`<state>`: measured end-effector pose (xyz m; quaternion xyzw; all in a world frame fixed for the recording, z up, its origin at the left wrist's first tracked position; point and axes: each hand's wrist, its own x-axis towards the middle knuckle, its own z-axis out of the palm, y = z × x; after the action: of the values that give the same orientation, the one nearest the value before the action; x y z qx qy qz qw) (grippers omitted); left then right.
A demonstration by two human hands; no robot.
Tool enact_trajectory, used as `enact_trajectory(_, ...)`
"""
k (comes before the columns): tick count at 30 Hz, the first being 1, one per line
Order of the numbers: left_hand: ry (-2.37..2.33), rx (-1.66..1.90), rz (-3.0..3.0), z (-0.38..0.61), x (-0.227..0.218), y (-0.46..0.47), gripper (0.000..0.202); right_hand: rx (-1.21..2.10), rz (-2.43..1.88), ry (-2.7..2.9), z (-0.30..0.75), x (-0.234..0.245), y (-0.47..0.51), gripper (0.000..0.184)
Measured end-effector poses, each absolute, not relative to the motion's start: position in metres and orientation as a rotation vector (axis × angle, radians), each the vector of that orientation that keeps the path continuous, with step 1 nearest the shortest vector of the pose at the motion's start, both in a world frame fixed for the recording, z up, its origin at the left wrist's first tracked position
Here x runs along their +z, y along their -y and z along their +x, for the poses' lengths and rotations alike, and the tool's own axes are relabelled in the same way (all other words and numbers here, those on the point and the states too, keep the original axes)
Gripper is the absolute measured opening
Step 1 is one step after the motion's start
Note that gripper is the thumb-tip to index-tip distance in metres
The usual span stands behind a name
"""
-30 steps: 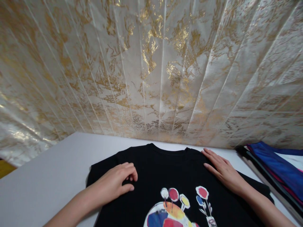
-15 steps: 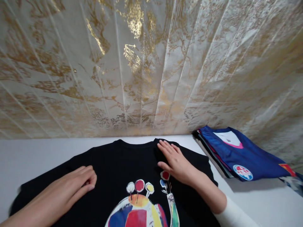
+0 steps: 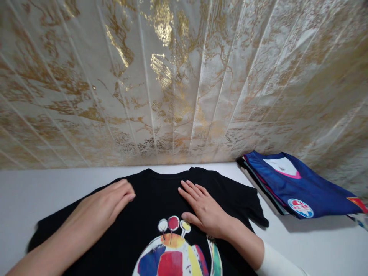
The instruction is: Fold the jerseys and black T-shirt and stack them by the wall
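Spread flat on the table (image 3: 43, 188), print (image 3: 172, 257) up, directly beneath both hands: shirt (image 3: 155, 193). Long axis straight away from the body, collar (image 3: 169, 173) just past the fingertips. Left hand (image 3: 103, 207) palm down on one side of the midline, fingers together and stretched out, gripping nothing. Right hand (image 3: 202, 209) the same on the other side, fingers slightly fanned, thumb by the top of the print, holding nothing. Both about equally near the collar, right perhaps a touch nearer. Off to the right of the right hand, well apart from it: pile (image 3: 299, 188) of folded clothes.

Cut off at the bottom edge: hem and most of the print. Partly covered by the left forearm: that side's sleeve.
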<state>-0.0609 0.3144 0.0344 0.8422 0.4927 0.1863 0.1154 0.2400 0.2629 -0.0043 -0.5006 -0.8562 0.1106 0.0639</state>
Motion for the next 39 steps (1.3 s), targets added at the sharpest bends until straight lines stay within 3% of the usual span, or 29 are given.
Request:
enact_trajectory(3, -1.397, 0.541, 2.443, -0.046, 0.041, -0.316, 0.018, 0.325, -1.481, 2.551, 0.242, -0.010, -0.263, 0.062)
enact_trajectory(6, -1.425, 0.511, 2.388, -0.051, 0.043, -0.322, 0.021, 0.313, -1.443, 2.505, 0.243, -0.018, -0.265, 0.060)
enact_trajectory(12, -1.389, 0.126, 2.362, -0.079, 0.050, -0.315, 0.015, 0.323, -1.451, 2.487, 0.244, -0.023, -0.267, 0.058)
enact_trajectory(20, -1.281, 0.264, 2.333, -0.031, 0.039, -0.301, 0.011, 0.311, -1.487, 2.515, 0.242, -0.021, -0.267, 0.058)
enact_trajectory(29, -1.366, 0.093, 2.487, -0.004, 0.026, -0.300, 0.006, 0.307, -1.489, 2.515, 0.241, -0.020, -0.267, 0.057)
enact_trajectory(39, -1.703, 0.111, 2.502, -0.043, 0.032, -0.335, 0.018, 0.307, -1.503, 2.514, 0.241, -0.020, -0.267, 0.057)
